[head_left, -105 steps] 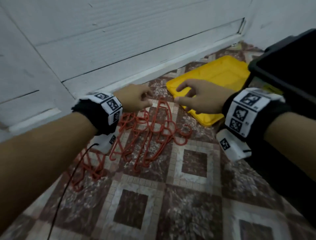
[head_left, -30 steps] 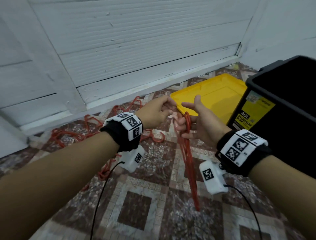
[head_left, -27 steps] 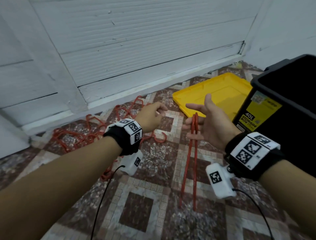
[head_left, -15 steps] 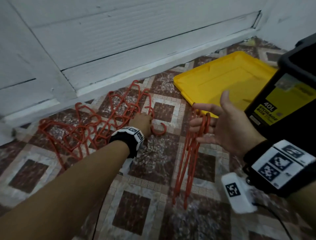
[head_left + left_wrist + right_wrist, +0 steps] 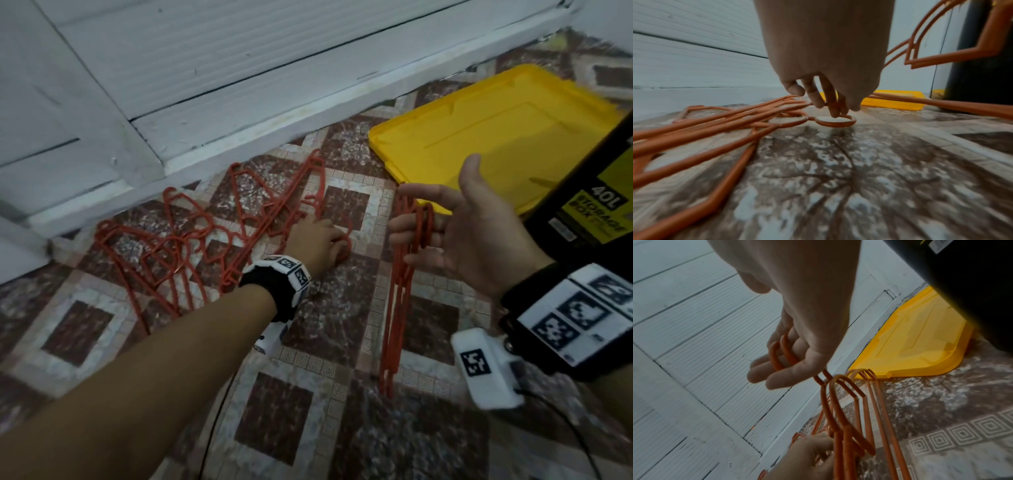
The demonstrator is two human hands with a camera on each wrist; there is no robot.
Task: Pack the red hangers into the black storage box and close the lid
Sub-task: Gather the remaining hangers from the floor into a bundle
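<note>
A tangled pile of red hangers (image 5: 191, 236) lies on the tiled floor by the white wall. My left hand (image 5: 318, 243) reaches down to its right end. The fingertips (image 5: 835, 113) rest on one hanger's hook (image 5: 836, 122), with the thumb apart above. My right hand (image 5: 445, 219) is raised palm up with fingers nearly straight. A few red hangers (image 5: 399, 291) hang by their hooks over those fingers (image 5: 764, 374), their lower ends near the floor. The black storage box (image 5: 589, 192) stands at the right edge. Its yellow lid (image 5: 496, 130) lies flat beside it.
A white panelled wall and skirting (image 5: 239, 113) run along the far side of the patterned tile floor (image 5: 274, 421). Wrist camera cables trail under both forearms. The box's yellow label reads 40L storage box.
My left hand left the right hand and dropped to the floor pile, onto a hanger hook. The right hand still carries its hangers, now lower and nearer the box.
</note>
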